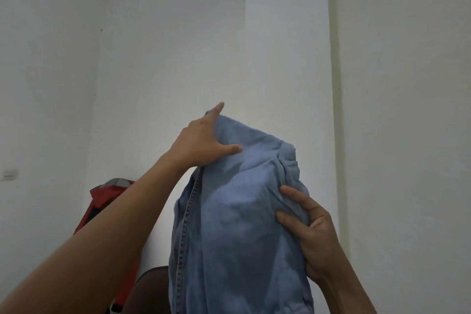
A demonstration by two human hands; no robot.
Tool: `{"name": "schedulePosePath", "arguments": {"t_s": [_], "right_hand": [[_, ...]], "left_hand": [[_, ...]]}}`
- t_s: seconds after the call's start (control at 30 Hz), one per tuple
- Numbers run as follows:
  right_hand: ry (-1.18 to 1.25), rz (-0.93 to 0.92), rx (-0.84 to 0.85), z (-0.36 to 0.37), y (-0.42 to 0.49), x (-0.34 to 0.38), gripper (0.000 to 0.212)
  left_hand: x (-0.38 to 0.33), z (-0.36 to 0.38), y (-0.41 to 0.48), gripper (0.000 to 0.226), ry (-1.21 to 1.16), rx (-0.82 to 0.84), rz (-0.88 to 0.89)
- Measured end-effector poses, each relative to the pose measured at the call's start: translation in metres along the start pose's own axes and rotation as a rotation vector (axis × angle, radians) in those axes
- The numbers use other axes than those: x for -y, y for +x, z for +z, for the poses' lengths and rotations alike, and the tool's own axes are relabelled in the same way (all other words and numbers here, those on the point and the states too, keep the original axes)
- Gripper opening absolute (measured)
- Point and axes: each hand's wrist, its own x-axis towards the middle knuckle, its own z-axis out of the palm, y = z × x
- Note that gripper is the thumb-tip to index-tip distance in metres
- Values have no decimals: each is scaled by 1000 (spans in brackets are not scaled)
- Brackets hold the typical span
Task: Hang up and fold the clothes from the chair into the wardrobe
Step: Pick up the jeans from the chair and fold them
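A light blue denim garment (237, 224) with a stitched seam down its left side hangs in front of me, held up against the white wall. My left hand (201, 140) is at its top left corner, thumb lying on the front of the cloth and index finger pointing up; the other fingers are hidden behind the fabric. Lower on the right edge, my right hand (305, 227) grips a bunched fold of the denim with curled fingers. The garment's lower end runs out of the frame.
A red garment (107, 201) with a grey collar hangs at the lower left behind my left forearm. A dark rounded chair back (150, 288) shows below it. White walls fill the rest, with a light switch (9, 174) at the far left.
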Motion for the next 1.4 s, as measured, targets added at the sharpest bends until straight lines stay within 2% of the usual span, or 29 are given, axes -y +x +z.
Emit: {"name": "schedulePosePath", "arguments": {"t_s": [0.1,0.27,0.37,0.47,0.53,0.6,0.7,0.87,1.0,1.07,1.13,1.2,1.27,1.4], "right_hand": [[12,-11,-7,3,13,6,39],[-22,97,-21,11,37,-1,40],[26,138,-53,11,45,-1,40],[23,114,-59,10,54,7,40],[43,106,-70,10,61,12,40],[62,92,-86,10,68,14,39],[67,83,-108,11,78,17,39],[98,119,-148,7,84,11,42],[104,151,-137,4,83,4,46],[138,185,-53,1,82,7,50],[146,227,85,-4,76,12,65],[-17,282,194,-9,66,9,83],[-200,343,247,-10,56,1,90],[-187,315,95,-13,54,-11,74]], "left_hand": [[4,6,-14,116,156,20,-79],[11,29,-57,95,-120,239,-49],[22,47,-82,86,-130,316,-29],[36,66,-103,111,-147,184,-128],[40,72,-111,133,-257,128,-307],[42,73,-115,144,-425,140,-422],[41,73,-117,147,-720,110,-434],[53,80,-122,157,-828,62,-415],[58,86,-127,152,-853,124,-408],[56,89,-128,140,-893,67,-372],[56,93,-126,126,-933,-28,-347],[63,98,-124,124,-992,-118,-331],[70,102,-122,124,-1024,-176,-323],[74,101,-118,113,-909,-165,-225]]}}
